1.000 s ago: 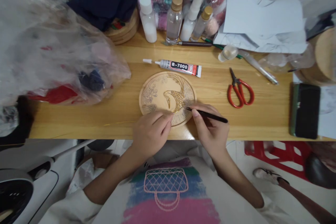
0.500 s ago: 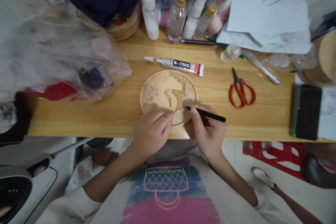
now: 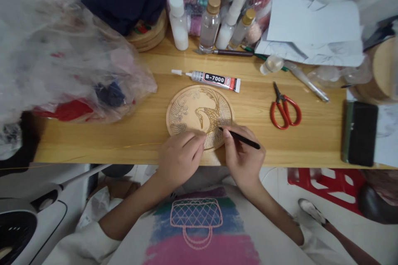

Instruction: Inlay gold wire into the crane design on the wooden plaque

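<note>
**Fine work on a round wooden disc**

A cluttered wooden table (image 3: 311, 140) fills the view, with bottles (image 3: 210, 22), paper (image 3: 314, 25) and a big plastic bag (image 3: 62, 58) crowding its far side. Near the front edge lies the disc (image 3: 192, 109), flat, with a crane design partly filled in gold. The left hand (image 3: 180, 159) rests on the disc's near rim, fingers curled and pressing down, holding nothing else that I can see. The right hand (image 3: 244, 159) is closed pen-fashion round a thin black tool (image 3: 241, 139), whose tip touches the disc just right of the crane's body.

The disc looks stiff and light (thin wood, likely to slide on the smooth top), so pinning it by the rim, clear of the gold, seems the safe hold. The tool is slim and best gripped low, near the tip.

A glue tube (image 3: 213, 78) lies just beyond the disc; red scissors (image 3: 284, 107) lie well to the right.
</note>
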{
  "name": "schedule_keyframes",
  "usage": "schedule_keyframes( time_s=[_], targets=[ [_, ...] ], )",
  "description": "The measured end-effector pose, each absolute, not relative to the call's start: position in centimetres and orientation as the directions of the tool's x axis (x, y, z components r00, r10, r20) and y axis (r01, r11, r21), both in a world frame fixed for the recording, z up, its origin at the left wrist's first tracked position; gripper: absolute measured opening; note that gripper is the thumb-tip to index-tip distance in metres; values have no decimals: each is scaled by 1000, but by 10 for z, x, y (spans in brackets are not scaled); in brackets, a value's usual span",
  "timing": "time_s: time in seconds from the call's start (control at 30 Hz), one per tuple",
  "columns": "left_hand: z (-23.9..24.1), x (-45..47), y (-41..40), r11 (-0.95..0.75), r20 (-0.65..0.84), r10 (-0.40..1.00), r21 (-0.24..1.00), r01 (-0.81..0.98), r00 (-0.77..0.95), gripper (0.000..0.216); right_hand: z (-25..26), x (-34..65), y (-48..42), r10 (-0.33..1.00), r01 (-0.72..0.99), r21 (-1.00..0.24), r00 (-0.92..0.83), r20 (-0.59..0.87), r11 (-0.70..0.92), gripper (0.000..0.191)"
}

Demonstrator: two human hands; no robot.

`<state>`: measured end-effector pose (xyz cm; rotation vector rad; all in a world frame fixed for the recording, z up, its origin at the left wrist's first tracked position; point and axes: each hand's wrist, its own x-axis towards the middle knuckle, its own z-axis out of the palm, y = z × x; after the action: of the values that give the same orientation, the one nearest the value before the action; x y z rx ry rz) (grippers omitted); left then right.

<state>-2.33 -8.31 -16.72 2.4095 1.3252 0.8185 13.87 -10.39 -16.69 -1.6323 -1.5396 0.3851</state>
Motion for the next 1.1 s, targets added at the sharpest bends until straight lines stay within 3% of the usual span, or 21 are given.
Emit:
schedule_keyframes(
  time_s=[0.27, 0.57, 0.8, 1.1],
  targets=[
    [-161, -31, -71, -576, 318, 816, 501, 645, 482, 16, -167, 140, -104, 928, 673, -722, 149, 340, 157, 14],
    [-145, -46, -23, -625, 29, 697, 515, 587, 716, 20, -166, 139, -102, 920, 668, -723, 151, 362, 175, 15],
    [-148, -46, 18, -680, 38, 565, 588, 438, 825, 20, -166, 139, -102, 921, 671, -722, 153, 359, 170, 15],
    [-151, -39, 36, -672, 18, 543, 609, 421, 839, 10, -164, 138, -102, 925, 673, -721, 147, 349, 166, 13]
  ],
)
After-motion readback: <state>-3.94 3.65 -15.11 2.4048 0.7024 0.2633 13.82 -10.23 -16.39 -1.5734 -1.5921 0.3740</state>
